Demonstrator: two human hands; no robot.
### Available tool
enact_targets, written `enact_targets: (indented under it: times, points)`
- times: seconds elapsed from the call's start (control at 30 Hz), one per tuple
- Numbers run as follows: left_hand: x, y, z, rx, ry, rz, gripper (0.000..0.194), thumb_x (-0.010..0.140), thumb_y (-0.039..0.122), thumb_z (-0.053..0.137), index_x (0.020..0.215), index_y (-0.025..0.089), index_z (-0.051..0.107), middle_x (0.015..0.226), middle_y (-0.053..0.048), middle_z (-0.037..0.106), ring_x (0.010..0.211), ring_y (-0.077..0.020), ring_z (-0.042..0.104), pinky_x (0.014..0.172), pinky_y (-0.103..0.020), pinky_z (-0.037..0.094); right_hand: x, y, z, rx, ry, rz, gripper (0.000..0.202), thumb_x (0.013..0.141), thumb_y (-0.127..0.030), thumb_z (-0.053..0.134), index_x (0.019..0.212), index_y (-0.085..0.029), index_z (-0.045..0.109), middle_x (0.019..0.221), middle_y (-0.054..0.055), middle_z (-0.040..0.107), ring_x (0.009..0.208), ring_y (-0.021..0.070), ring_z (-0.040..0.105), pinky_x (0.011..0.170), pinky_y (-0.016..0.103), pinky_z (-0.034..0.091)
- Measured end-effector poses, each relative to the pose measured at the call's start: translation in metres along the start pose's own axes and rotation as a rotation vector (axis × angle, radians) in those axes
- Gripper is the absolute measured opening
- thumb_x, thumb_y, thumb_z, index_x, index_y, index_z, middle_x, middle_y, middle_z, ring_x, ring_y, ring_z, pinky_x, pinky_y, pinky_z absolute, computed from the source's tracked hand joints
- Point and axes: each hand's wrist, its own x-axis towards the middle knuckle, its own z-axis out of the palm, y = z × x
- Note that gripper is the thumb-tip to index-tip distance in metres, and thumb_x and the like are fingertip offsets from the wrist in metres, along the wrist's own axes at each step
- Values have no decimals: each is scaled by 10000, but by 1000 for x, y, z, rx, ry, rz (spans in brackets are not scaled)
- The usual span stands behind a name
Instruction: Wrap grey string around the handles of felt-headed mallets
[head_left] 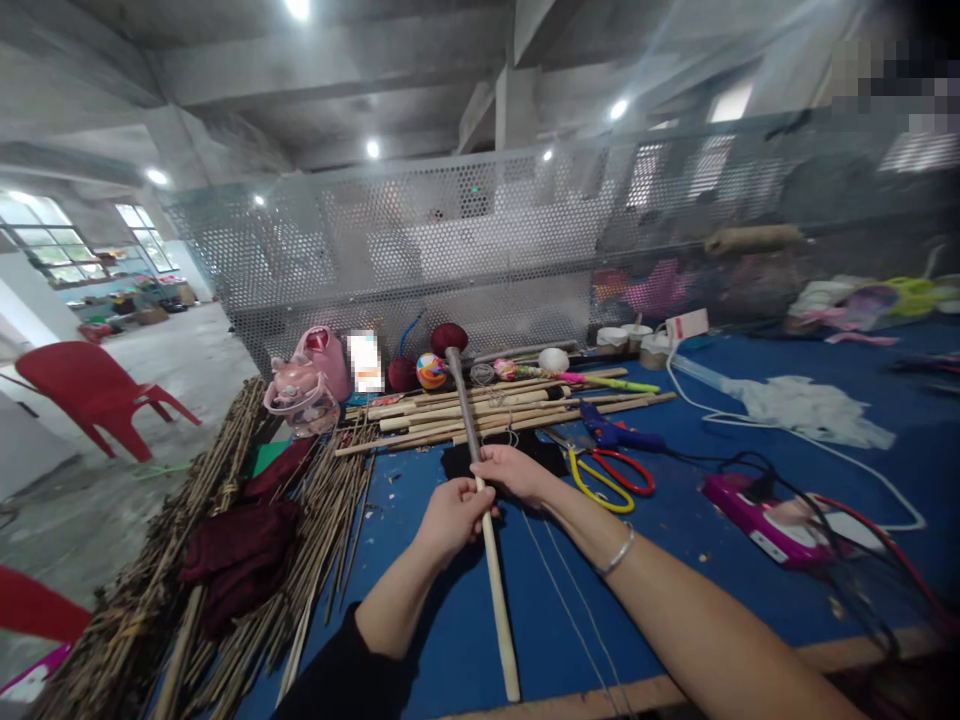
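Note:
A pale wooden stick (pixel 496 595) slants away from me, its upper part covered in grey wrapping (pixel 466 408). At its far end sits a dark red ball (pixel 448 338), though I cannot tell whether the two are joined. My left hand (pixel 452 515) pinches the stick just below the grey part. Right above it, my right hand (pixel 516 472) has its thumb and fingers closed on the lower edge of the wrapping. Thin pale thread (pixel 559 570) runs from near my hands to the table's front edge. Black cloth (pixel 457 460) lies behind my hands.
Scissors with yellow and red handles (pixel 604 488) and a blue glue gun (pixel 619 432) lie to the right, near a magenta power strip (pixel 772 525) with cables. Wooden sticks (pixel 420 432) lie behind. Thin twigs (pixel 300 560) and maroon cloth (pixel 244 555) cover the left.

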Motion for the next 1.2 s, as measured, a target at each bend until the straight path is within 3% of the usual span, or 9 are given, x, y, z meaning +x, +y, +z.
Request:
enact_targets:
  times: [0.1,0.2,0.4,0.6,0.7,0.9,0.97,1.1,1.2]
  points:
    - [1,1,-2,-152,-142,-11,350,669,411,620,821,98,583,663,-32,609,352,0,319,326,-151,207,-3,-3,-3,24,-58,59,319,703,-424,598,726,-146,444,436,-90,413,310,5,218,314,150,116]
    - [2,0,-5,-258,-224,-56,373,664,387,632,900,103,580,728,-55,624,369,1,324,325,-147,176,-4,-6,-3,11,-69,75,317,717,-436,579,718,-151,440,427,-92,398,309,8,226,314,151,106]
    - [7,-4,-1,2,32,7,343,630,437,646,698,119,537,476,41,504,312,-7,300,313,-148,178,-1,-4,1,-62,14,28,314,678,-405,617,697,-144,444,438,-90,414,300,7,244,302,163,118]
    - [-2,3,2,-231,-165,38,350,680,423,608,823,103,587,669,-28,609,348,4,305,330,-155,189,-8,-8,-12,95,-204,59,308,712,-375,599,878,-137,497,478,-90,413,320,8,219,320,155,100]
    - [0,1,0,-272,-203,-36,350,667,393,628,871,115,567,707,-36,621,362,1,292,333,-152,164,-7,-6,-14,27,-192,45,269,718,-358,595,812,-122,505,488,-75,433,326,6,244,320,155,112]
    - [7,-11,4,-31,99,-1,293,668,399,616,701,132,501,530,9,557,333,-15,318,328,-155,189,0,4,-10,-63,-137,29,232,721,-333,586,746,-119,500,477,-52,481,323,19,316,312,155,128]
    - [6,-10,5,-39,63,3,294,683,406,596,713,124,521,531,3,558,326,-16,308,328,-162,192,-1,4,-12,-28,-170,58,238,728,-336,578,806,-120,515,467,-66,464,305,16,281,307,156,116]
    - [1,-3,3,-257,-154,-21,326,703,409,571,853,121,540,646,-26,603,363,-14,290,349,-159,188,-4,1,-14,100,-203,90,269,720,-336,591,877,-131,519,476,-92,418,306,5,223,308,145,108]
    - [2,-5,1,-199,-118,-28,339,702,438,559,848,133,533,643,-23,604,361,-22,298,351,-164,187,-3,2,-11,62,-153,53,233,708,-324,604,774,-118,518,483,-73,451,319,9,289,313,143,153]
